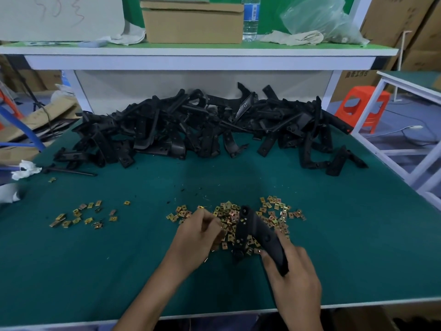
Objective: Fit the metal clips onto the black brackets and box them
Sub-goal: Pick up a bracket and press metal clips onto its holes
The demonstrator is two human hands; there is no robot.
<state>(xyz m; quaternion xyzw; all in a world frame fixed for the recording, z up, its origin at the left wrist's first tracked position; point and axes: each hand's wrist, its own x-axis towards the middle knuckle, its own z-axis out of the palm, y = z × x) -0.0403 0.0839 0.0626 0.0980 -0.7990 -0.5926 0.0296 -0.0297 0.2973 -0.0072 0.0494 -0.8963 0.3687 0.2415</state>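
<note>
Right hand (292, 278) grips matte black bracket (259, 235); left hand (198, 237) fingers pinched over brassy square clips (274, 211), hold unclear.

The left hand (199, 231) is motion-blurred at the fingertips, so whether its grip encloses a clip cannot be told. The right hand (292, 271) covers the near end of the black bracket (256, 231), which in turn hides part of the clip pile (238, 223) beneath it. Both forearms are cut off by the bottom edge. In the bracket heap (202, 130), lower pieces are buried. The cardboard box (193, 22) and water bottle (250, 17) are cropped at the top.
</note>
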